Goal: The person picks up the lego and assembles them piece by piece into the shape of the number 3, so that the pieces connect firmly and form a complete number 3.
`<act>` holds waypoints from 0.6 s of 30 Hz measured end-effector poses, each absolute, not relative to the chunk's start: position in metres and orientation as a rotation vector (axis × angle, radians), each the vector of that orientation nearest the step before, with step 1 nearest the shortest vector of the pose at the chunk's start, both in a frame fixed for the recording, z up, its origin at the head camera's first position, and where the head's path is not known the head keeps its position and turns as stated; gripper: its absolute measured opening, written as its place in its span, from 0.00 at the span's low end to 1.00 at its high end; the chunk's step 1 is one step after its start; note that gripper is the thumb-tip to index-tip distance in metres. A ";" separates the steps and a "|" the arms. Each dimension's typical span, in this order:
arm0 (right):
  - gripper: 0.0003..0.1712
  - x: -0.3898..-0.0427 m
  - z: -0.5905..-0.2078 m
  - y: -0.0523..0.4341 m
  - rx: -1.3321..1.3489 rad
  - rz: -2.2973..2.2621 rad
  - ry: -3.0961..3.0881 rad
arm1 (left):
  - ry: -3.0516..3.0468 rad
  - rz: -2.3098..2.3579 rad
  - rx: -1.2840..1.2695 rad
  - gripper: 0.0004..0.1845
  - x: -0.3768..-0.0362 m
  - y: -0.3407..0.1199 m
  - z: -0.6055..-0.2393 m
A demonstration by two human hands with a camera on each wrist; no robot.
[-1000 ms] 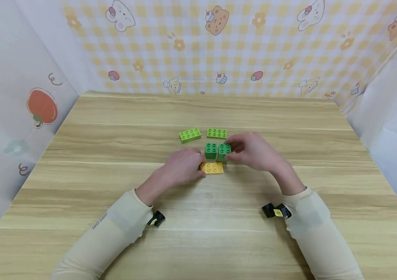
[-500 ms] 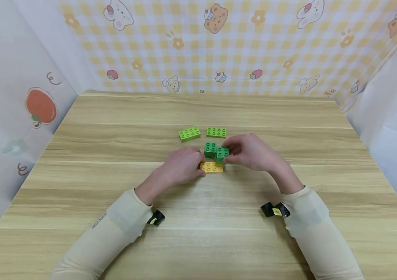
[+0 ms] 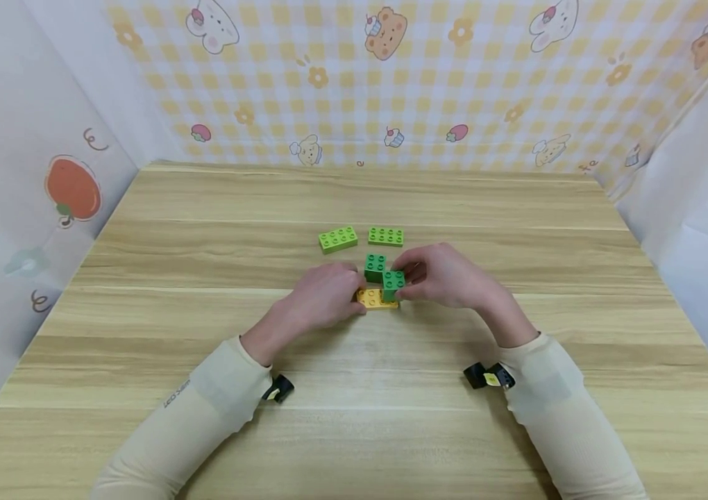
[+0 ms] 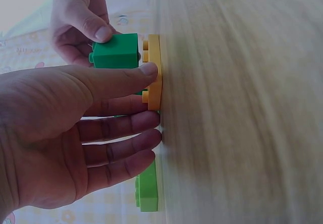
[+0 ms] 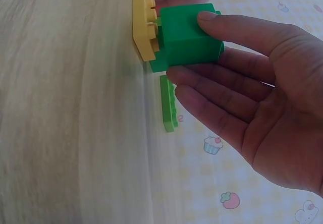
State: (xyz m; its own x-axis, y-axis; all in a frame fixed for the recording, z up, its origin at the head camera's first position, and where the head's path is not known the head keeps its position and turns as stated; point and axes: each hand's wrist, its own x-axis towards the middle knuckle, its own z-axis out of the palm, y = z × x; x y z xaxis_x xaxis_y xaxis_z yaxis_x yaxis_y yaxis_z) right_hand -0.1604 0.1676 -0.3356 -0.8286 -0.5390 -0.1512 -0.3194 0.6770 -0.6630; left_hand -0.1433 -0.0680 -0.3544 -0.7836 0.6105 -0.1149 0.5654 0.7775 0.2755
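A flat yellow plate lies on the wooden table. My left hand steadies it at its left end, with the thumb on one long edge and the fingers on the other. My right hand pinches a dark green square brick between thumb and fingers. That brick sits over the right end of the yellow plate, at or just above its studs. A second dark green square brick stands on the table just behind.
Two lime green flat plates lie side by side farther back. Patterned walls close in the table at the back and on both sides. Bare tabletop stretches to the left, right and front of my hands.
My right hand has carried the dark green brick from beside the other green brick toward me and leftward, over the yellow plate. My left hand has stayed on the plate.
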 end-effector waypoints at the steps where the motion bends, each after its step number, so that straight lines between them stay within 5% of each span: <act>1: 0.21 -0.161 -0.336 0.167 -0.680 -0.919 2.552 | 2.773 0.337 0.926 0.12 -0.143 -0.068 -0.354; 18: 0.21 -0.161 -0.341 0.164 -0.706 -0.935 2.522 | 2.759 0.341 0.919 0.13 -0.144 -0.068 -0.354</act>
